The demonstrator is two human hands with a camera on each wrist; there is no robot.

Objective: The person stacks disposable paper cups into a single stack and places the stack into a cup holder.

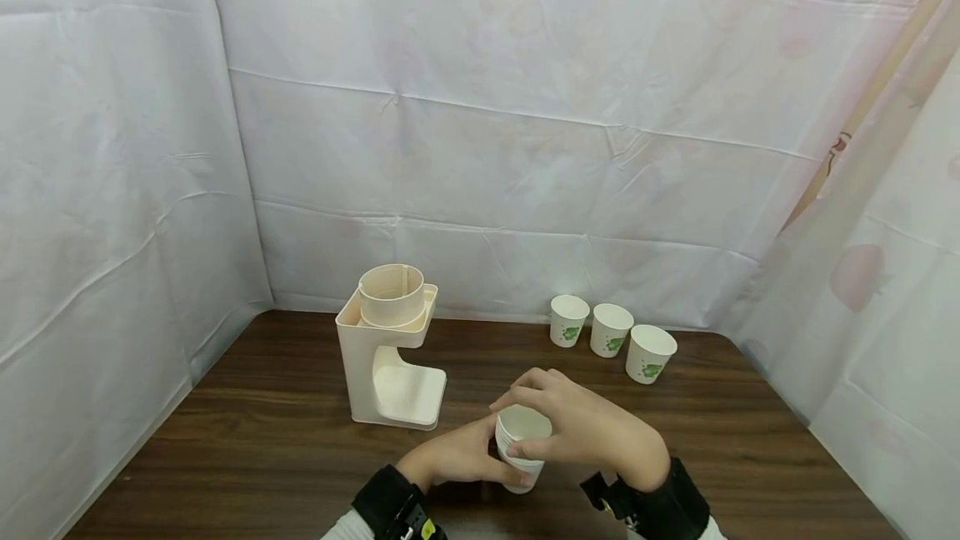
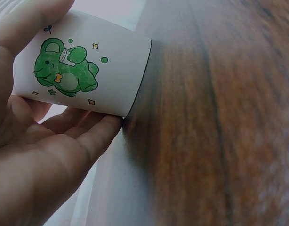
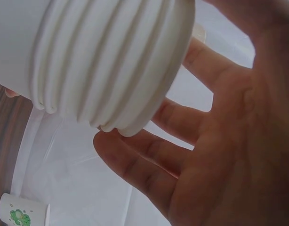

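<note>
A nested stack of white paper cups stands on the table in front of me, its open mouth up. My left hand grips the stack low down, thumb on one side and fingers on the other. A green cartoon bear marks the lowest cup in the left wrist view. At the top of the stack, my right hand holds the rim between thumb and fingers. Several stacked rims show in the right wrist view, with fingertips against the uppermost ones; the thumb's contact is hidden there.
Three single paper cups, left, middle and right, stand upright in a row at the back right. A cream plastic stand with a round holder on top is at left. White curtains surround the dark wooden table.
</note>
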